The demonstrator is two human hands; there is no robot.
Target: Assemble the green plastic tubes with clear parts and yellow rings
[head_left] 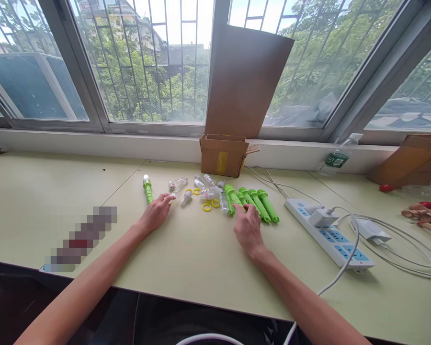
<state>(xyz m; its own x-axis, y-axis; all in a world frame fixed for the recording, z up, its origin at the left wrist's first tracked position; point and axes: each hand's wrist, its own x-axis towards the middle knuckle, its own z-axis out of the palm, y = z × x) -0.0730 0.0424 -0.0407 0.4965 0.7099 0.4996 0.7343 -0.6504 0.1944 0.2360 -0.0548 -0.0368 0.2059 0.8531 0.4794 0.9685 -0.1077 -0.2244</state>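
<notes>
My left hand (157,212) rests on the table, fingers stretched toward a clear plastic piece (175,193). The fingertips reach its edge, with no firm hold visible. Just beyond that hand lies a green ridged tube (148,194) with a white and clear tip. My right hand (249,227) has curled fingers over a green plastic tube (232,192) in a row of similar tubes (267,206); the hand partly hides them. Between my hands are several clear plastic pieces with white parts (207,195) and several yellow rings (206,206).
A small cardboard box (222,155) with a raised flap stands against the window wall. On the right are a white power strip (330,235), chargers, looping cables and a plastic bottle (335,160). Wooden and red pieces (424,213) lie at far right. A blurred patch covers something at left.
</notes>
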